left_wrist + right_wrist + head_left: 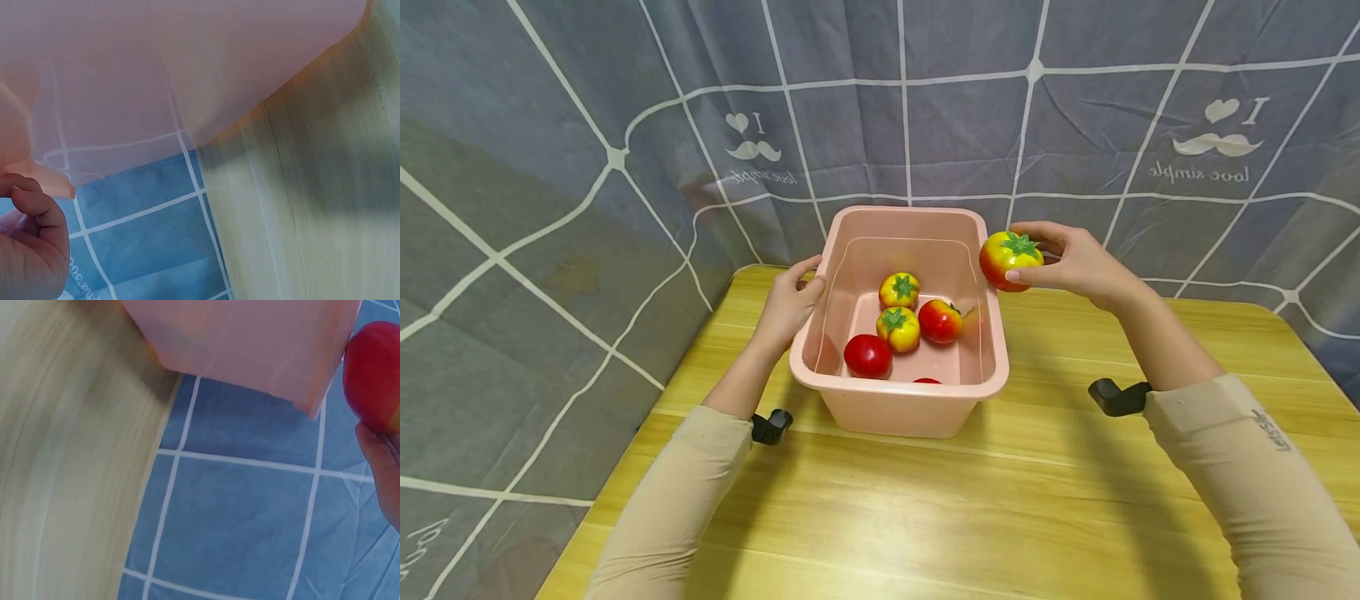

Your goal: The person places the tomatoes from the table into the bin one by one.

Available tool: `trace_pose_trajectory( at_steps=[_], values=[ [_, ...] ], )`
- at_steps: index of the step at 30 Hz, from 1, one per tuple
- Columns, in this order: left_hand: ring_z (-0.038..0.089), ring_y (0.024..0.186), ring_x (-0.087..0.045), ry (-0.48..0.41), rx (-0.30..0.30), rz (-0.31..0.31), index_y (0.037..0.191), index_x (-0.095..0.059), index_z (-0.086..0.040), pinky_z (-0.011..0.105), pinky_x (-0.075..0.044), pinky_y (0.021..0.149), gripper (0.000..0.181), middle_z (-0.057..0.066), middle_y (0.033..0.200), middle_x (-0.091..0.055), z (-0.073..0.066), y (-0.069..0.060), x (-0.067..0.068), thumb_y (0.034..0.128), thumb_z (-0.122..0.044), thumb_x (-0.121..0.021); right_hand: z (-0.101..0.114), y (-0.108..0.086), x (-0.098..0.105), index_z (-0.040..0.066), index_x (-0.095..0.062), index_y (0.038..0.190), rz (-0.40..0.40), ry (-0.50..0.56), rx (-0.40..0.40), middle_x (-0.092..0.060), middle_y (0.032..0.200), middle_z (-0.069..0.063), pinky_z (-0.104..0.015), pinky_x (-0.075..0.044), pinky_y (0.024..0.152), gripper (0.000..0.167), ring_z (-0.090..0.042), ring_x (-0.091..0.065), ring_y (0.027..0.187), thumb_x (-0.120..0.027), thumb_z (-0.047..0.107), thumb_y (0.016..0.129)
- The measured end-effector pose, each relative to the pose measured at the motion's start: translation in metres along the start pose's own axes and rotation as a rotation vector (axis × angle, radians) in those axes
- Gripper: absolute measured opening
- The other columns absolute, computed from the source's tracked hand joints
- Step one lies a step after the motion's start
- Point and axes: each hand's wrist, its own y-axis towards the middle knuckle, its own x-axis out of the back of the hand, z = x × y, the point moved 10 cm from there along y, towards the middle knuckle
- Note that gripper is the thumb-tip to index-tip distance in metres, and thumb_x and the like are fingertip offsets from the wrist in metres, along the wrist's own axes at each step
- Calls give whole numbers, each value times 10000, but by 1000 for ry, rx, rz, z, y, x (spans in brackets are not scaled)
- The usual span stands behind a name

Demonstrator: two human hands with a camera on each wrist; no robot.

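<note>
My right hand [1082,265] holds a red-and-yellow toy tomato [1004,260] with a green leafy top, at the right rim of a pink plastic bin [910,412]. The right wrist view shows the red underside of that tomato [375,375] beside the bin wall [250,337]. On the other side, my left hand [786,307] pinches the bin's left rim with curled fingers, also seen in the left wrist view [31,244]. Inside the bin lie several more toy tomatoes, among them a red one [868,357] and a yellow one [898,328]. One near the front is mostly hidden by the rim.
The bin stands on a wooden table [895,517] with light yellow grain. A grey-blue curtain [962,142] with white grid lines hangs behind and to the left. Black wrist mounts [1118,397] sit on both forearms.
</note>
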Motion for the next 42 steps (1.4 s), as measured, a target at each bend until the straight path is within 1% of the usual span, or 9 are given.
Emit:
trace_pose_trajectory(
  at_steps=[6, 11, 15, 19, 21, 26, 28, 35, 42],
  values=[
    [132, 731, -555, 6, -3, -4, 1452, -476, 14, 154, -496, 643, 473, 229, 945, -598, -1, 0, 0, 1000, -122, -500, 12, 6, -9, 25, -433, 1480, 23, -1, 38, -484, 1418, -179, -163, -496, 839, 693, -346, -467, 1285, -738, 139, 869],
    [126, 719, -552, 3, -5, -5, 1451, -477, 15, 154, -495, 641, 475, 228, 934, -598, -1, 0, 0, 996, -120, -495, 18, 11, -17, 16, -452, 1462, 35, 16, 71, -520, 1369, -187, -186, -510, 842, 678, -342, -499, 1246, -746, 134, 863],
    [128, 726, -555, 9, -3, -6, 1451, -477, 15, 155, -496, 644, 476, 230, 943, -603, -1, 0, 0, 995, -121, -495, 21, 15, -24, 22, -470, 1448, 43, 25, 77, -536, 1348, -174, -192, -508, 854, 656, -324, -507, 1232, -745, 123, 861],
    [126, 719, -551, 16, -3, -9, 1447, -482, 17, 156, -491, 641, 474, 199, 905, -599, -2, 0, 0, 993, -118, -498, 22, 19, -31, 22, -477, 1442, 53, 24, 75, -531, 1355, -167, -213, -496, 889, 652, -321, -499, 1240, -749, 127, 859],
    [125, 713, -545, 19, -3, -10, 1446, -483, 18, 157, -486, 637, 473, 185, 885, -591, -2, 0, 0, 992, -116, -499, 22, 21, -34, 23, -477, 1441, 59, 14, 76, -531, 1355, -165, -255, -494, 919, 654, -322, -498, 1240, -751, 134, 858],
    [124, 715, -543, 22, -3, -12, 1443, -488, 16, 158, -485, 636, 472, 184, 894, -593, -3, -1, 1, 991, -120, -500, 21, 24, -43, 27, -458, 1457, 78, 8, 76, -524, 1363, -173, -427, -468, 1006, 681, -336, -486, 1249, -749, 143, 852],
    [125, 718, -541, 23, -5, -13, 1441, -490, 17, 158, -483, 635, 472, 185, 895, -593, -3, -1, 1, 990, -120, -500, 20, 26, -47, 21, -452, 1460, 84, 16, 78, -520, 1367, -181, -464, -456, 1018, 690, -344, -483, 1249, -749, 139, 849],
    [127, 720, -542, 29, -2, -7, 1446, -484, 16, 159, -484, 633, 484, 168, 872, -593, -1, 0, 1, 986, -133, -503, 22, 31, -58, 13, -468, 1449, 105, 29, 96, -541, 1342, -181, -420, -468, 1007, 680, -342, -516, 1214, -756, 132, 844],
    [117, 709, -539, 23, 9, -6, 1452, -480, 9, 165, -483, 618, 491, 145, 848, -588, -1, 1, 1, 985, -142, -504, 27, 33, -70, 5, -457, 1458, 149, 0, 121, -544, 1343, -180, -446, -455, 1023, 694, -333, -513, 1214, -753, 160, 850]
  ],
)
